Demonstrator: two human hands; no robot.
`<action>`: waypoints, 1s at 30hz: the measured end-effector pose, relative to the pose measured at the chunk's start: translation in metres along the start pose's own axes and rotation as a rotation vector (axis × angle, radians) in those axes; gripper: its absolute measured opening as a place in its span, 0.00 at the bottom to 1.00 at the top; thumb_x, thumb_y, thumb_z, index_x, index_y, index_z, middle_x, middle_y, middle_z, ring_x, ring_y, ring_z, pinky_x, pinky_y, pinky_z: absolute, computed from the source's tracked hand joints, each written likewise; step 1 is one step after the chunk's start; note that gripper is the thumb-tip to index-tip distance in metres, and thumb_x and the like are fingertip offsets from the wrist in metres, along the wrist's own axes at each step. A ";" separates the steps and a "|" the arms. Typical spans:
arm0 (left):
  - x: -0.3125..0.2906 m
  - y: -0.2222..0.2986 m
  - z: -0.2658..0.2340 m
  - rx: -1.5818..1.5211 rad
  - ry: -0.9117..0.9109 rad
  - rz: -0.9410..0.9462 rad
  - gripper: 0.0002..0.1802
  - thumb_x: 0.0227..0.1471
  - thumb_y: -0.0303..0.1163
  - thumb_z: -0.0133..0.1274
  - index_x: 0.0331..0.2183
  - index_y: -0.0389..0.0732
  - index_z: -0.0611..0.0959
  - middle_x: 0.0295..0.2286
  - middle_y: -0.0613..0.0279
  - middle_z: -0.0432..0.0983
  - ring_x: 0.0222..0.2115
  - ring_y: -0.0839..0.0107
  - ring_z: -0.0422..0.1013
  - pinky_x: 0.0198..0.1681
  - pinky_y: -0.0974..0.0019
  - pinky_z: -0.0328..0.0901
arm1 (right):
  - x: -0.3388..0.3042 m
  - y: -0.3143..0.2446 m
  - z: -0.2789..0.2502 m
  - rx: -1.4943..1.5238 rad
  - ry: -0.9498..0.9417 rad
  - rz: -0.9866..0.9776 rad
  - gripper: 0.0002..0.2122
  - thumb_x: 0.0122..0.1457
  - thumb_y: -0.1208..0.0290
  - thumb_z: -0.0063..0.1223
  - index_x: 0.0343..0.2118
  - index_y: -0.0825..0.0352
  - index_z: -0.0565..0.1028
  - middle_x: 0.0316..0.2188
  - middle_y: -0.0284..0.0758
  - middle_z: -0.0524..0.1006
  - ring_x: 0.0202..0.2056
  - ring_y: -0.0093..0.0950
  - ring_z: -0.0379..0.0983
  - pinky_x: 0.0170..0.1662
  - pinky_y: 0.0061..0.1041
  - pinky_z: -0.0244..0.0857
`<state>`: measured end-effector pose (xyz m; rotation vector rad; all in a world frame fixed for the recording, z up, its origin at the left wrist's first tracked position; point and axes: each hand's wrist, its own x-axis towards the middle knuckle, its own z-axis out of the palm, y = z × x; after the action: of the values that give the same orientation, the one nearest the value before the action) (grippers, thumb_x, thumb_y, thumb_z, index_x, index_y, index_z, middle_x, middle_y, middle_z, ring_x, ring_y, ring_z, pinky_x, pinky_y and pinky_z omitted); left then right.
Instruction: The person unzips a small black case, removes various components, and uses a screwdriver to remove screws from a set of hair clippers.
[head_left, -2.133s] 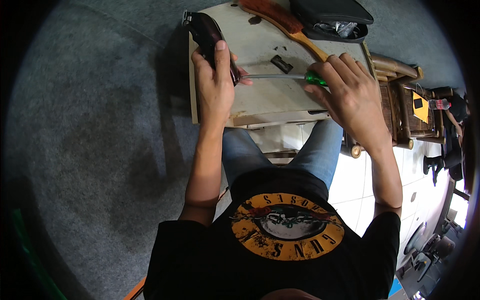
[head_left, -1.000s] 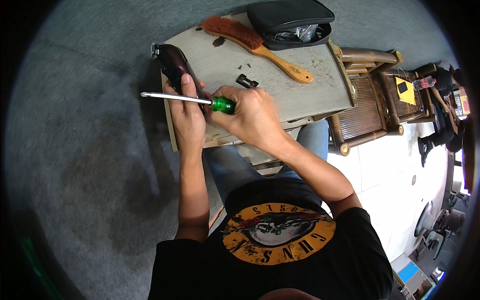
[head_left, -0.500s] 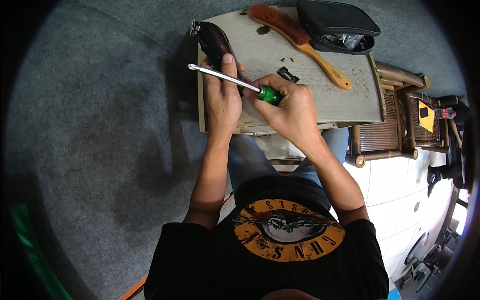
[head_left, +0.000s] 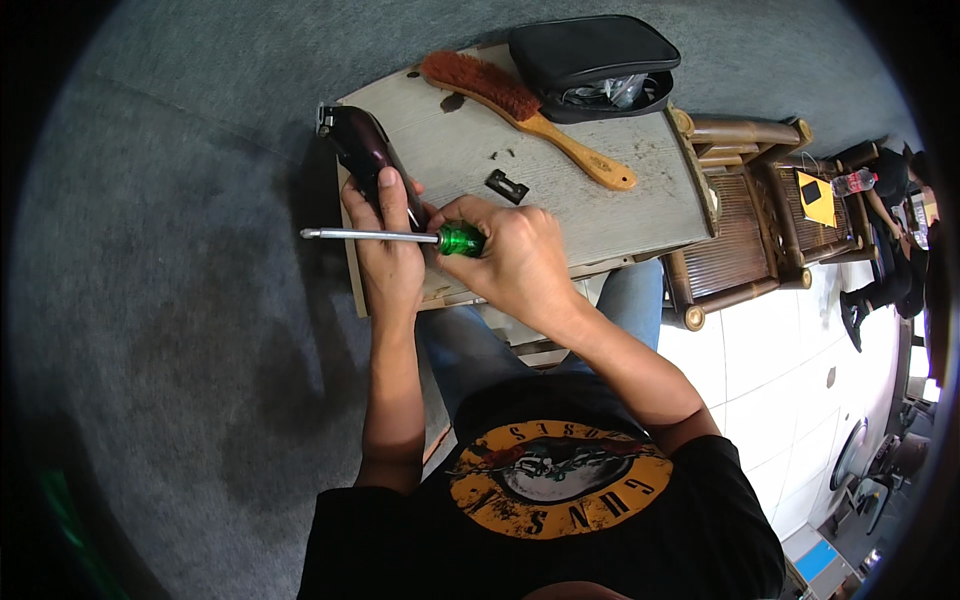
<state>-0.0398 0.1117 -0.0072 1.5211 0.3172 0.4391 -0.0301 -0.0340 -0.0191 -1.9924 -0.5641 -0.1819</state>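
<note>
Dark maroon curved hair clippers (head_left: 362, 143), over the left edge of the pale wooden table (head_left: 605, 222), are clasped by the left hand (head_left: 390, 262), seemingly for steadiness, while the right hand (head_left: 522, 258) grips a green-handled steel screwdriver (head_left: 462, 239) sideways, apparently freeing its fingers (head_left: 466, 208).

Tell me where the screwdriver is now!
In the head view, left of centre: the screwdriver is in the right hand, its shaft pointing left across the left hand, which holds the clipper.
</note>
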 end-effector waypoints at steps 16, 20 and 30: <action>0.002 -0.004 -0.008 -0.036 -0.042 -0.017 0.28 0.74 0.53 0.55 0.57 0.38 0.74 0.39 0.60 0.77 0.38 0.75 0.74 0.42 0.68 0.71 | -0.011 0.005 -0.001 -0.102 0.012 -0.246 0.17 0.49 0.75 0.74 0.45 0.61 0.85 0.31 0.37 0.88 0.31 0.39 0.87 0.33 0.34 0.78; 0.004 -0.008 -0.009 0.057 -0.021 0.046 0.27 0.76 0.54 0.52 0.53 0.37 0.73 0.36 0.61 0.77 0.32 0.75 0.71 0.36 0.67 0.68 | -0.008 0.003 -0.001 -0.087 0.000 -0.220 0.17 0.50 0.75 0.75 0.44 0.61 0.84 0.30 0.37 0.87 0.32 0.39 0.88 0.34 0.35 0.79; 0.009 -0.008 -0.010 -0.003 -0.056 0.059 0.25 0.77 0.52 0.51 0.52 0.37 0.75 0.35 0.62 0.78 0.33 0.78 0.72 0.37 0.70 0.69 | -0.002 -0.002 -0.011 0.123 0.041 -0.085 0.18 0.57 0.73 0.73 0.49 0.63 0.78 0.24 0.38 0.84 0.22 0.35 0.83 0.26 0.31 0.71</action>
<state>-0.0361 0.1245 -0.0154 1.5396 0.2282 0.4431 -0.0314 -0.0433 -0.0135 -1.8429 -0.6193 -0.2337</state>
